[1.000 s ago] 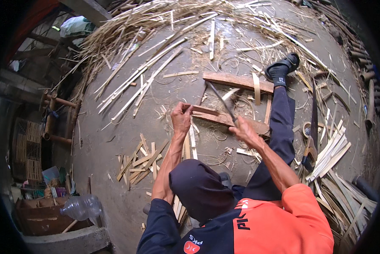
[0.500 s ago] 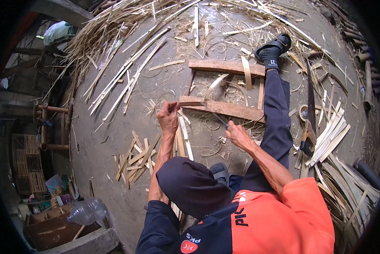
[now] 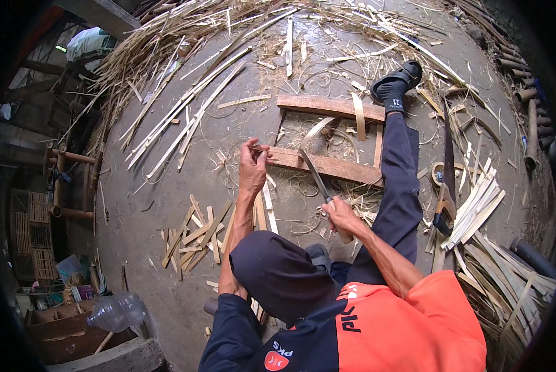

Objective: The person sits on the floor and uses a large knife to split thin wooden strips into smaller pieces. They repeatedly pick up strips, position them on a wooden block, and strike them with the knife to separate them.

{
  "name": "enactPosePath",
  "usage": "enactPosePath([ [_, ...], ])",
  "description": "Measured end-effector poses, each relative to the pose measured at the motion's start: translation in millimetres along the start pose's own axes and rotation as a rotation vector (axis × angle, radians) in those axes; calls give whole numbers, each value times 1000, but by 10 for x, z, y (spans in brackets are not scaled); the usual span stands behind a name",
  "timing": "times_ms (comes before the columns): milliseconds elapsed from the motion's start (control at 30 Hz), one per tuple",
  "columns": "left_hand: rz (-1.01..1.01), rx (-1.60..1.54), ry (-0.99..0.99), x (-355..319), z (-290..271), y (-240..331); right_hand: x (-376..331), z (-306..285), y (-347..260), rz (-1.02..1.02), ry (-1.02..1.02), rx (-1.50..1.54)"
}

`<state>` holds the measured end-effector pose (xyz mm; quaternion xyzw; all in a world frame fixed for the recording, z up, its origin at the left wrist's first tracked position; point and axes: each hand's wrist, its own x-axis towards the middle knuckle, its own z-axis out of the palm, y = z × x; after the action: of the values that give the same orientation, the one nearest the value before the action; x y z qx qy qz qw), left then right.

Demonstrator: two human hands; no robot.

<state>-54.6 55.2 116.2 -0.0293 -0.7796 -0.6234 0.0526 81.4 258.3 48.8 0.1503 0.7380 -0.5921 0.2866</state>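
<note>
My right hand [image 3: 342, 217] grips a knife [image 3: 315, 177] by its wooden handle, with the blade slanting up and left to the near bar of a wooden frame [image 3: 346, 171]. My left hand [image 3: 253, 166] is raised at that bar's left end. Its fingers are pinched on a short bamboo strip [image 3: 258, 147], seen nearly edge-on and partly hidden by the fingers. The frame lies on the floor beside my outstretched right leg [image 3: 400, 161]. A pale curved strip [image 3: 317, 132] and another upright strip [image 3: 360, 116] lie on the frame.
Cut bamboo pieces [image 3: 197, 235] lie left of my bent knee [image 3: 281, 270]. A handsaw [image 3: 445, 201], a tape roll [image 3: 438, 172] and bundled strips [image 3: 476, 211] are at the right. Long slivers [image 3: 135, 68] heap at the far left. A plastic jug [image 3: 118, 312] stands lower left.
The knife has swung up into clearer view, its blade now beside the frame's near bar. My left hand has turned and the strip it holds now shows much shorter. My right hand moved slightly down.
</note>
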Motion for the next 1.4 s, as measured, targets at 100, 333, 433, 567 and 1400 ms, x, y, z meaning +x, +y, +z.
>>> enactPosePath([
  [100, 34, -24, 15, 15, -65, -82, -119, 174, -200, -205, 36, -119],
  [333, 44, 39, 64, 36, -42, -137, 130, -5, -1, -311, 150, -383],
  [433, 32, 6, 78, 66, -26, -145, 82, -62, -119, -259, 125, -437],
  [567, 58, 22, 96, 102, -95, -125, 323, -118, 137, -286, 170, -455],
  [1400, -245, 1015, 133, -951, -1233, -1211, 151, -425, 715, 9, 99, -248],
])
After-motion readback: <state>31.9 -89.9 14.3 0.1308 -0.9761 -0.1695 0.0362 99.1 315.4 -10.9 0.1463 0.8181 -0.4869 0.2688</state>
